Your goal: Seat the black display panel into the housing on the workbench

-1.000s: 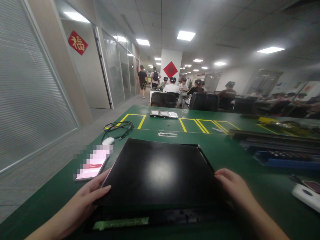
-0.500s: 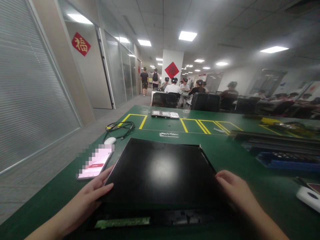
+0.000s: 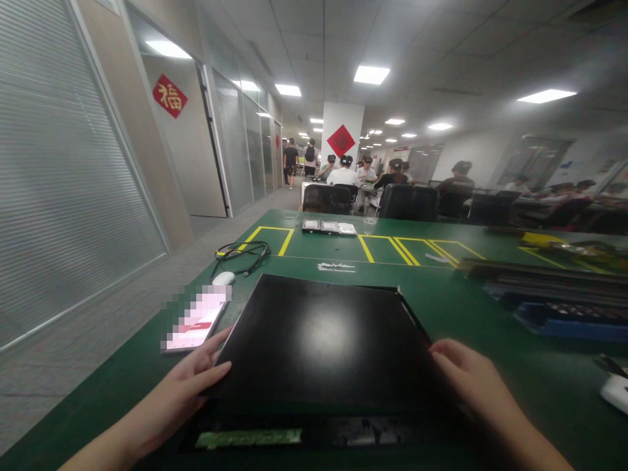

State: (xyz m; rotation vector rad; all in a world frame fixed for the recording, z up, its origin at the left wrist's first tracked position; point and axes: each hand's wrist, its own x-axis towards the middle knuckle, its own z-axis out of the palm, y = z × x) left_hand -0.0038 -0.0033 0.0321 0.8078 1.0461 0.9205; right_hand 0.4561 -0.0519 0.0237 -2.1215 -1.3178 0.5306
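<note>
My left hand grips the left edge of a flat, black, rectangular panel; my right hand grasps its right edge. The panel is directly before me, over the green counter; contact with the surface cannot be determined. A pink-screened phone lies near my left hand.

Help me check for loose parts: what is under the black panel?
Past the near edge of the black panel, a green strip shows; along its right, a dark rim. Whatever lies beneath its middle is covered and cannot be seen.
</note>
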